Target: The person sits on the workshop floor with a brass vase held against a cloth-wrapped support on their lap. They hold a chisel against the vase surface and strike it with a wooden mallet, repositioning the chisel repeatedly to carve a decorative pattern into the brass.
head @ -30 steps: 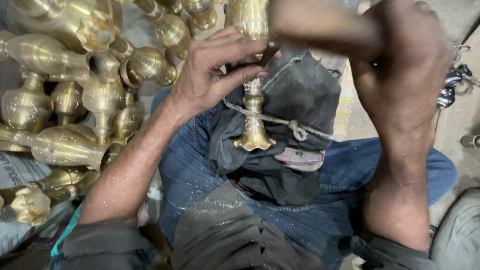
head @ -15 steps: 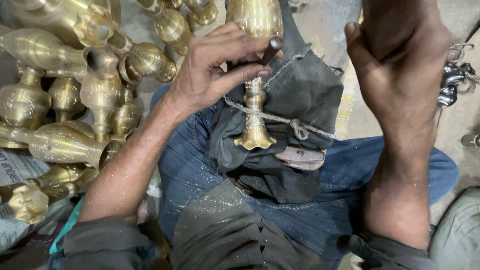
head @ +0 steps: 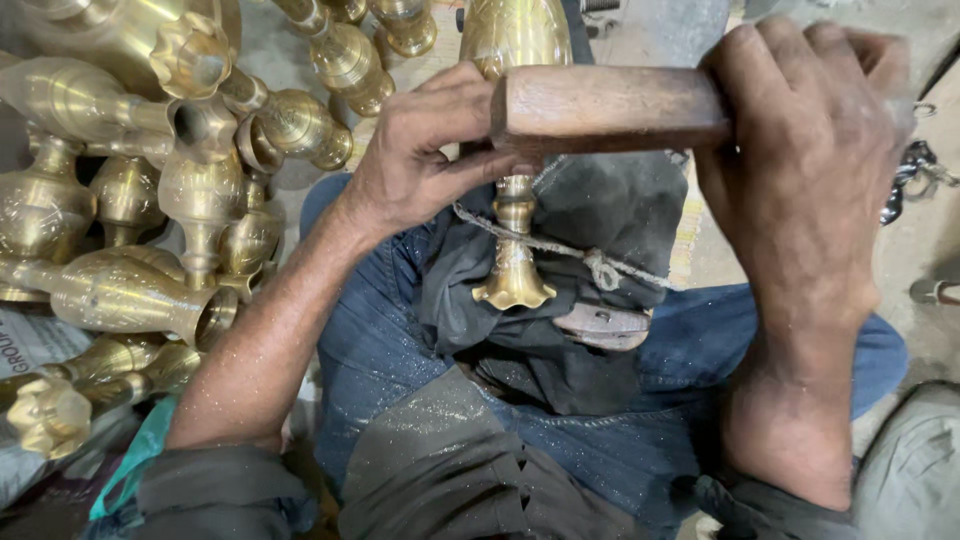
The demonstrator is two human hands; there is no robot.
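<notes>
Across the lap of a seated person in blue jeans [head: 400, 340], seen from above, a brass vase [head: 515, 150] lies lengthwise, its flared mouth [head: 514, 291] pointing toward the body and its rounded belly pointing away. Beneath the vase sits a dark cloth [head: 600, 230], and a thin knotted cord [head: 590, 262] crosses the vase's narrow neck and the cloth. The left hand [head: 425, 160] is curled around the neck of the vase, fingers pressing on it just above the cord. The right hand [head: 800, 170] is clenched around a thick wooden handle [head: 610, 108], which lies crosswise over the vase, its blunt end just beside the left hand's fingers; whether the wood touches the brass cannot be told. Fine glittering dust speckles both forearms and the jeans. To the left, on the floor, a heap of similar brass vases [head: 130, 200] lies tumbled together, some upright, most on their sides, with scalloped mouths showing. More brass pieces [head: 350, 50] lie at the top edge, beyond the hands. At the far right edge, some small metal parts [head: 915, 170] rest on the grey floor.
</notes>
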